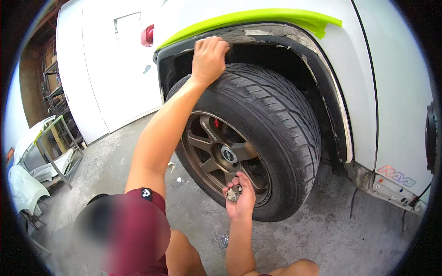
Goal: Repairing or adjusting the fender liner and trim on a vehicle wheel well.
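Observation:
My left hand reaches up to the front-left part of the wheel arch edge. Its fingers are curled in against the edge; what they pinch is hidden. Grey and whitish peeling residue runs along this edge. Lower down, in front of the bronze wheel rim, my right hand is turned palm up. Its fingers are bent around a small clump of grey-beige scraps. The black tyre stands behind both hands.
Bright green masking tape follows the white body panel above the arch. Small pale scraps lie on the concrete floor. White car parts, a metal stand and shelves stand at the left.

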The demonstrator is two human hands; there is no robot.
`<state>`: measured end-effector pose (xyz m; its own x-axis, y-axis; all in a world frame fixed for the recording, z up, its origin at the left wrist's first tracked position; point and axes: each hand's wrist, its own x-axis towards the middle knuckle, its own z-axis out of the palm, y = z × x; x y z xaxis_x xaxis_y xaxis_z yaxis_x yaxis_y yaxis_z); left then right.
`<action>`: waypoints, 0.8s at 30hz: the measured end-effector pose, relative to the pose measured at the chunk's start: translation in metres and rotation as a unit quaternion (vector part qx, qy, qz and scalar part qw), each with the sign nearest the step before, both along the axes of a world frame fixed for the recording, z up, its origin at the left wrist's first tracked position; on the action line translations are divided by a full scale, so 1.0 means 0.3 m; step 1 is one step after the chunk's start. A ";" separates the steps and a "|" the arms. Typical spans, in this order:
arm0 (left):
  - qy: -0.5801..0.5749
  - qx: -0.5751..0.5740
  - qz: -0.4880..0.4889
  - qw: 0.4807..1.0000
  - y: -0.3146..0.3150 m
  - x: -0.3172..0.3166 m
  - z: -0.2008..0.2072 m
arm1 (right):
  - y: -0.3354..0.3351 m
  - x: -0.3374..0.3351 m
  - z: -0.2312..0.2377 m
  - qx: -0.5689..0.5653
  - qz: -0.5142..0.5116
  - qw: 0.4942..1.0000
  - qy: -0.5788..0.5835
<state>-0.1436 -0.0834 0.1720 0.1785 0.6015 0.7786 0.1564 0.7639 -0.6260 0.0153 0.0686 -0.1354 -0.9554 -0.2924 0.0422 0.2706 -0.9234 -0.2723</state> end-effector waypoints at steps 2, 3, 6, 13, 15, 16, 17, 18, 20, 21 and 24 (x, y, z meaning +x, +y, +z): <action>0.058 0.075 -0.033 0.995 0.021 0.035 -0.013 | 0.017 -0.008 -0.003 0.003 -0.014 1.000 -0.003; 0.047 0.076 -0.033 0.995 0.019 0.054 -0.003 | 0.021 -0.009 -0.004 0.001 -0.013 1.000 -0.003; -0.099 0.018 0.004 0.995 -0.021 0.089 0.015 | 0.014 -0.021 -0.015 -0.014 -0.010 1.000 0.002; -0.097 0.125 -0.058 0.986 0.062 0.065 0.051 | 0.009 -0.028 0.000 -0.020 -0.012 1.000 0.001; -0.043 0.170 -0.076 0.982 0.056 0.016 0.088 | 0.006 -0.023 0.013 -0.020 -0.005 1.000 0.000; -0.072 0.168 -0.077 0.980 0.057 0.004 0.110 | 0.003 -0.021 0.020 -0.031 0.001 1.000 0.005; -0.102 0.166 -0.077 0.978 0.054 -0.002 0.123 | 0.002 -0.018 0.026 -0.042 0.007 0.999 0.010; -0.101 0.164 -0.077 0.978 0.044 -0.002 0.125 | 0.002 -0.013 0.029 -0.044 0.008 0.999 0.011; -0.116 0.160 -0.020 0.980 0.066 0.023 0.119 | 0.011 -0.014 0.030 -0.041 -0.004 0.999 0.027; -0.131 0.163 -0.054 0.976 0.076 0.013 0.123 | 0.018 -0.016 0.031 -0.043 -0.007 0.999 0.026; -0.176 0.203 -0.137 0.953 0.067 0.011 0.142 | 0.022 -0.011 0.042 -0.041 -0.006 0.999 0.029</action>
<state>-0.1403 -0.0633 0.2145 -0.0300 0.2058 0.9781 0.5311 0.8323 -0.1588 0.0121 0.0751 -0.1228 -0.9540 -0.2742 0.1214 0.2450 -0.9461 -0.2116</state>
